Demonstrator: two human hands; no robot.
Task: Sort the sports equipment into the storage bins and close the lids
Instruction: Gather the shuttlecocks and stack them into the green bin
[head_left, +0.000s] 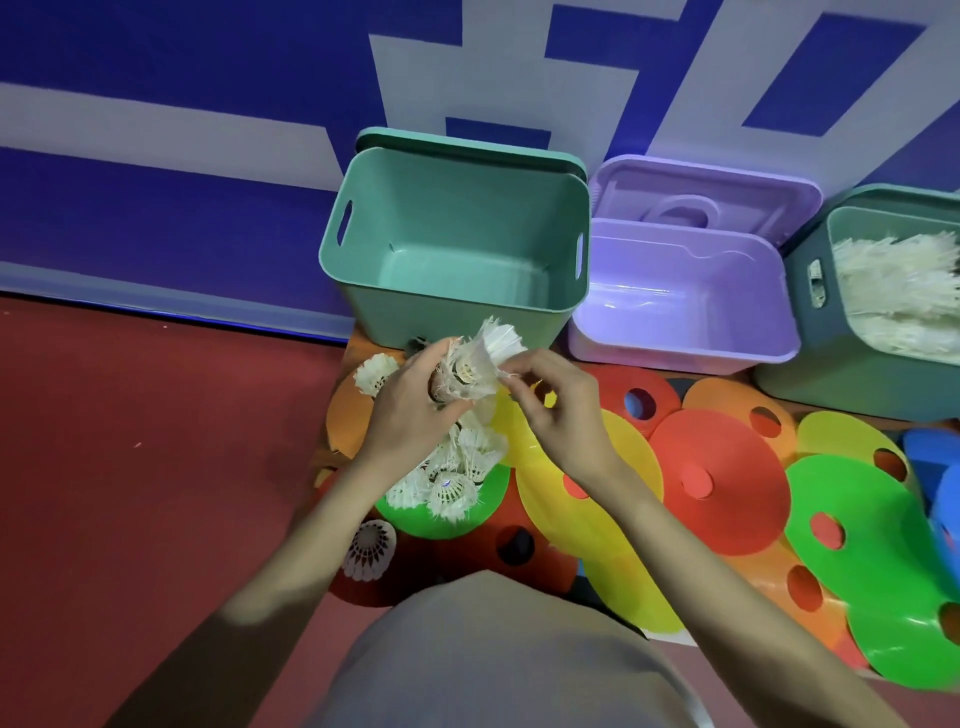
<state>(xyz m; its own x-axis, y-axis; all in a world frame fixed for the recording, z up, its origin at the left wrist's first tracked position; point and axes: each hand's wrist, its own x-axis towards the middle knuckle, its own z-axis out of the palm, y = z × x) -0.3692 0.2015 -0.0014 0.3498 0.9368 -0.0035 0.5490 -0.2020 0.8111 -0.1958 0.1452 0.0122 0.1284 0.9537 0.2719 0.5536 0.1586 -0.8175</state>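
Dark red floor (130, 467), smooth and matte, dotted with a few pale specks. Behind it, a blue wall (156, 41) painted with broad pale grey bands (156, 130) and blocky shapes, one band running level across the left half. Along the foot of the wall, a pale skirting strip (156, 296) with a thin bright blue line beneath. Dim, bluish indoor light.

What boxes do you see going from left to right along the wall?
Empty green bin → empty purple bin, its lid leaning behind it → darker green bin full of white shuttlecocks.
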